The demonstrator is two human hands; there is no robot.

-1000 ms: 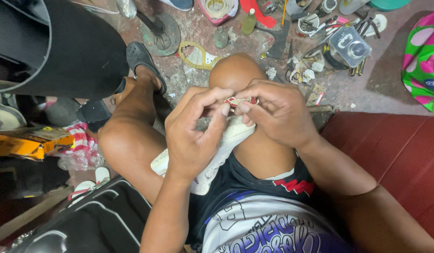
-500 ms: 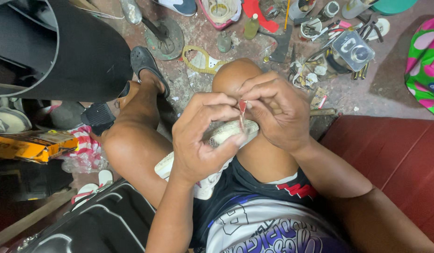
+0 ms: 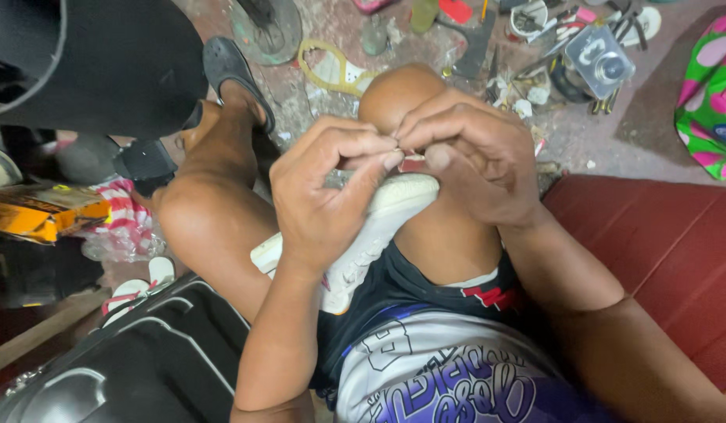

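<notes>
Left hand [image 3: 324, 207] and right hand [image 3: 476, 160] are pressed together at frame centre, fingertips pinching something small, possibly a needle, at the toe of a white shoe [image 3: 363, 235] resting on the knee. A moment ago a thin reddish piece stood upright between them; now it is tucked low. Cluttered floor [image 3: 582, 141] beyond.

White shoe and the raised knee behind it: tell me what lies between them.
Nothing: in the head view the white shoe rests directly against the knee, both hands pinching at its top edge.

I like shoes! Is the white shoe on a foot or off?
Off. The white shoe lies across the person's lap, held by the left hand and right hand; no foot is inside.
</notes>
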